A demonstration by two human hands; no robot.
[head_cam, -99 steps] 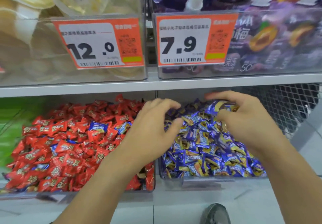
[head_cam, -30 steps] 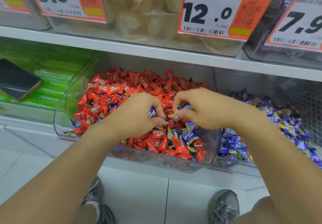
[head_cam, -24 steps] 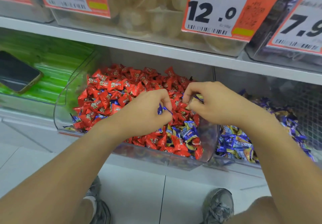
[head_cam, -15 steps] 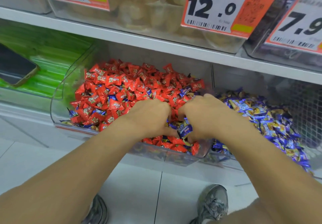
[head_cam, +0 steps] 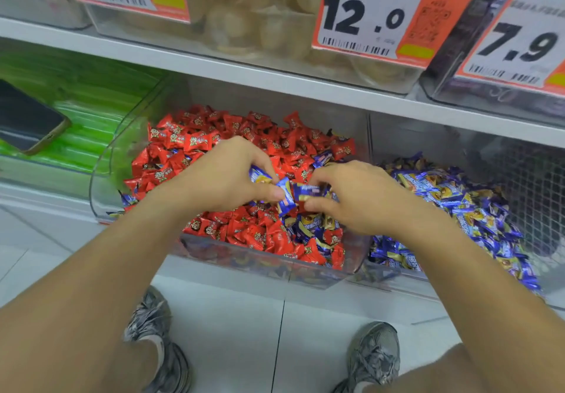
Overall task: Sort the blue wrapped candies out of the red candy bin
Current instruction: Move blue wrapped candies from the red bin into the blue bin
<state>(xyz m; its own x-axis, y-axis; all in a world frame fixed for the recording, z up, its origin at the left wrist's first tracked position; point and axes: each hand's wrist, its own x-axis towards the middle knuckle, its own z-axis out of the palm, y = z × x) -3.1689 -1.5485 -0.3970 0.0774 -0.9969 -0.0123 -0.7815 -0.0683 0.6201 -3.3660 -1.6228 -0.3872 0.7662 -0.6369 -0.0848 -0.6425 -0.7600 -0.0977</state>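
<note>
The clear red candy bin point(head_cam: 104, 184) on the lower shelf holds a heap of red wrapped candies point(head_cam: 198, 142) with blue wrapped candies point(head_cam: 308, 227) mixed in near its front right. My left hand point(head_cam: 223, 178) hovers over the middle of the bin, pinching blue candies point(head_cam: 286, 198) between thumb and fingers. My right hand point(head_cam: 357, 197) is beside it, fingers closed on a blue candy point(head_cam: 308, 191). One more blue candy point(head_cam: 322, 158) lies among the red ones behind my hands.
To the right stands a clear bin of blue candies point(head_cam: 443, 197). On the left a dark phone point(head_cam: 27, 120) lies on green packs point(head_cam: 91, 117). Above, a white shelf edge point(head_cam: 275, 77) carries bins with orange price tags point(head_cam: 376, 16). My shoes point(head_cam: 374, 359) stand on the tiled floor below.
Both hands have risen out of the heap at the bin's front, each now with blue candies pinched in the fingers. The camera has tilted slightly down.
</note>
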